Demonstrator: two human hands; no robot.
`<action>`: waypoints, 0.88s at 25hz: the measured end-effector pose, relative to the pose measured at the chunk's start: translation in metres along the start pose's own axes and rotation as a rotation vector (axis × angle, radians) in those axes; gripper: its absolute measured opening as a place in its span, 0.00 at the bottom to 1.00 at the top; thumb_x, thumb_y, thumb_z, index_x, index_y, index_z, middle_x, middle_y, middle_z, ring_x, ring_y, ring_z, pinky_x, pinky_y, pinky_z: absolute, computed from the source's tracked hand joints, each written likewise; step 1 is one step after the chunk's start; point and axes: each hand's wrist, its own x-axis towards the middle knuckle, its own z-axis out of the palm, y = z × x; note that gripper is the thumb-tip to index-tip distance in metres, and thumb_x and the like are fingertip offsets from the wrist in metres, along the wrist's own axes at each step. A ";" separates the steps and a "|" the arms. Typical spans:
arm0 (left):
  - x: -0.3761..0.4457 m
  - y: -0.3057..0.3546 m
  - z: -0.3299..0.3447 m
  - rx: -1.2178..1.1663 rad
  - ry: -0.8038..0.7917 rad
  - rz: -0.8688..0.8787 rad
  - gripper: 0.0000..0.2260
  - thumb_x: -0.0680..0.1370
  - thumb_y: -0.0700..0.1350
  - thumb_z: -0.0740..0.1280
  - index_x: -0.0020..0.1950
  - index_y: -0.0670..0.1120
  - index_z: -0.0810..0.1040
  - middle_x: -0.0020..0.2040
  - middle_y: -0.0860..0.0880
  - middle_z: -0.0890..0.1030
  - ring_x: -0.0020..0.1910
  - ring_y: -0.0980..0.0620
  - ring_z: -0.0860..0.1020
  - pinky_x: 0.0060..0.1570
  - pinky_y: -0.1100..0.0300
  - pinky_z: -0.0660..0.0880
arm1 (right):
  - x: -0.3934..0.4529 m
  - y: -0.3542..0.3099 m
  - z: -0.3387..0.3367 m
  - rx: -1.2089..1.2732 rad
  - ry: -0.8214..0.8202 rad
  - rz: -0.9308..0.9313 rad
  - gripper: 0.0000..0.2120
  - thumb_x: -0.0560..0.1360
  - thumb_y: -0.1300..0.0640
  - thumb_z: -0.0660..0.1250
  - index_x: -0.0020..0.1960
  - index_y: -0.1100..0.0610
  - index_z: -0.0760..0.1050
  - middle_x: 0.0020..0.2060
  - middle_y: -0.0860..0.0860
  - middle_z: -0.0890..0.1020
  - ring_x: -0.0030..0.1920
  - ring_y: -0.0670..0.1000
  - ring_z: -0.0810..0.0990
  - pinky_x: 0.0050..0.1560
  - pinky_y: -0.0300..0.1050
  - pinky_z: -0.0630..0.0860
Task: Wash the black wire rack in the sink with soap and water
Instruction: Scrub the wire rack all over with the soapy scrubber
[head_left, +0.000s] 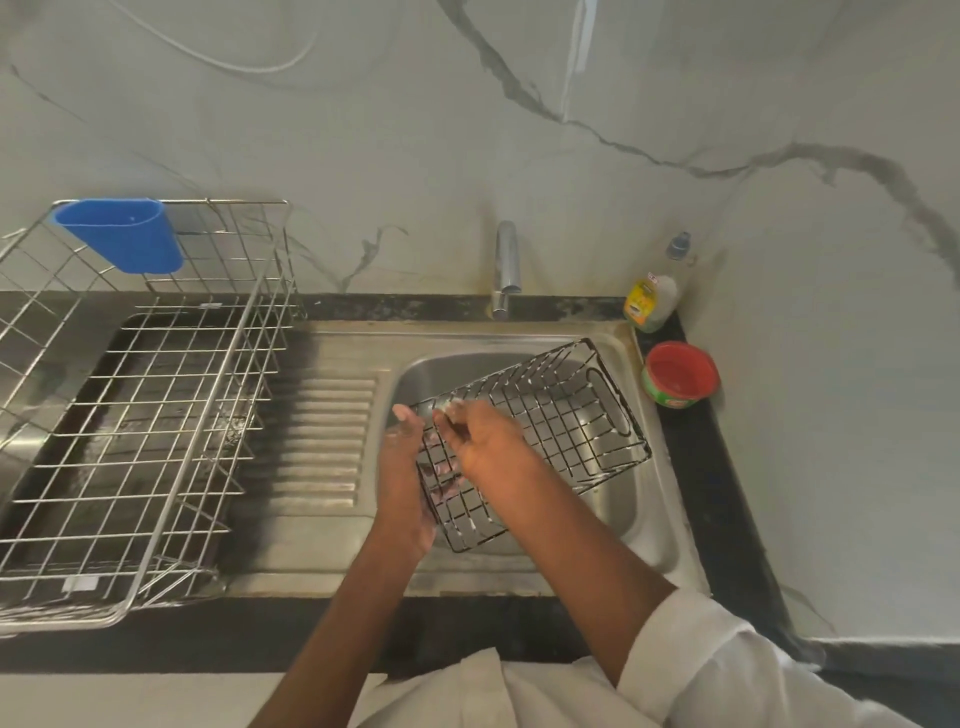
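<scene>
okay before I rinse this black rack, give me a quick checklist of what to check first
1. Rack over the sink: ok.
2. Left hand supports the rack from its near end: ok.
3. Right hand on the wires, suds showing: ok.
4. Tap running: not ok, no water visible.
5. Soap bottle and red tub clear of the sink: ok.
6. Rack fully soaped: cannot tell.

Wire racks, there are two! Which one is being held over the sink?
The black wire rack. Both hands, left hand and right hand, hold it over the sink. The bigger silver rack sits untouched on the left.
</scene>
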 end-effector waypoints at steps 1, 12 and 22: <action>0.001 -0.001 -0.002 0.002 0.000 0.015 0.42 0.69 0.82 0.64 0.71 0.53 0.80 0.65 0.43 0.85 0.63 0.38 0.85 0.64 0.28 0.78 | -0.002 -0.003 -0.001 0.039 -0.054 0.017 0.07 0.78 0.73 0.67 0.55 0.68 0.80 0.53 0.65 0.81 0.52 0.59 0.85 0.50 0.49 0.86; 0.011 0.002 -0.004 -0.025 0.071 0.017 0.47 0.67 0.82 0.68 0.70 0.46 0.78 0.56 0.43 0.84 0.42 0.49 0.83 0.44 0.48 0.82 | 0.000 -0.029 -0.018 0.191 -0.103 -0.012 0.10 0.75 0.73 0.71 0.56 0.69 0.80 0.55 0.67 0.82 0.50 0.60 0.85 0.45 0.47 0.86; 0.019 -0.001 -0.004 -0.062 0.069 0.033 0.41 0.68 0.81 0.67 0.65 0.49 0.80 0.55 0.45 0.82 0.43 0.47 0.83 0.50 0.43 0.83 | 0.002 -0.058 -0.022 0.215 -0.078 -0.130 0.10 0.75 0.72 0.73 0.56 0.67 0.81 0.54 0.65 0.84 0.50 0.58 0.87 0.52 0.46 0.85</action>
